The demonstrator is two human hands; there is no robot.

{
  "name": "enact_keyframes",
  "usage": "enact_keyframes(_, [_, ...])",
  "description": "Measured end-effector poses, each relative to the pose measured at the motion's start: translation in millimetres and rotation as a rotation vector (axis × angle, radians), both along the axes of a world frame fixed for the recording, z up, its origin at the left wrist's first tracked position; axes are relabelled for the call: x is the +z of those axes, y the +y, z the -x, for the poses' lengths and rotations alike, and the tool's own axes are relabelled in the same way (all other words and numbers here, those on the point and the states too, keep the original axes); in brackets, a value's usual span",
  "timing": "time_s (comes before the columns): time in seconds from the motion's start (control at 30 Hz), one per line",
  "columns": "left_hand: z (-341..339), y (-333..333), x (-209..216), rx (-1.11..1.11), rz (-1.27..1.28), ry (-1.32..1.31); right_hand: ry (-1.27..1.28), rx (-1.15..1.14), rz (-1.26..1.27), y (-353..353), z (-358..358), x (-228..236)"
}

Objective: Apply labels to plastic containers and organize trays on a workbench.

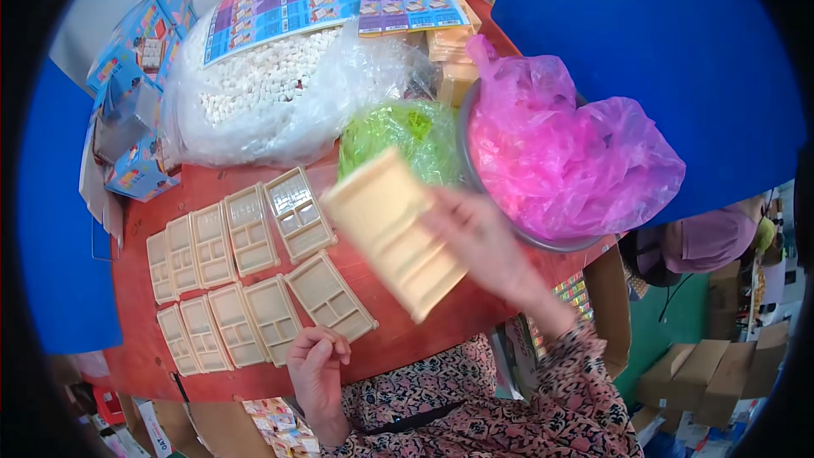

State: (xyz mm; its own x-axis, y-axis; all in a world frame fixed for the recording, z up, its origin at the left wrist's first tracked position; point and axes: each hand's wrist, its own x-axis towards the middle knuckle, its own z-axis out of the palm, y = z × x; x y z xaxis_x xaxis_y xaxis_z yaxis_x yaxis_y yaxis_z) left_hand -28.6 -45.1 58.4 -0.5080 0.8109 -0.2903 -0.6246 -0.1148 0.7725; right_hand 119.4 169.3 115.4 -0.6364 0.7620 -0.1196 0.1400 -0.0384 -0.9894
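Note:
A cream plastic compartment tray (392,233) is in my right hand (483,246), whose fingers close on its right side. The tray is tilted above the table and slightly blurred. My left hand (318,369) is at the table's front edge, fingers curled in and nothing visible in them. Just beyond it lies the nearest tray (326,298) of the front row. Two rows of similar trays lie flat on the red table to the left. Glossy highlights show in the compartments of the back row's rightmost tray (298,214).
Behind the trays sits a clear bag of small white pieces (263,89) under printed card sheets (284,4). A green bag (398,136) touches a grey basin (564,243) holding a pink bag (577,161). Blue printed boxes (140,165) stand at the far left.

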Motion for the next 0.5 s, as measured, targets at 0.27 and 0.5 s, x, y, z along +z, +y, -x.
enact_keyframes(0.27, [9.9,-13.5,-6.3,0.055,0.062,-0.016,0.04,-0.415,-0.141,156.4,-41.7,29.7])
enact_keyframes(0.5, [17.4,-25.2,-18.1,0.078,0.056,-0.109,-0.08,-0.451,-0.282,220.4,-36.0,-15.2])
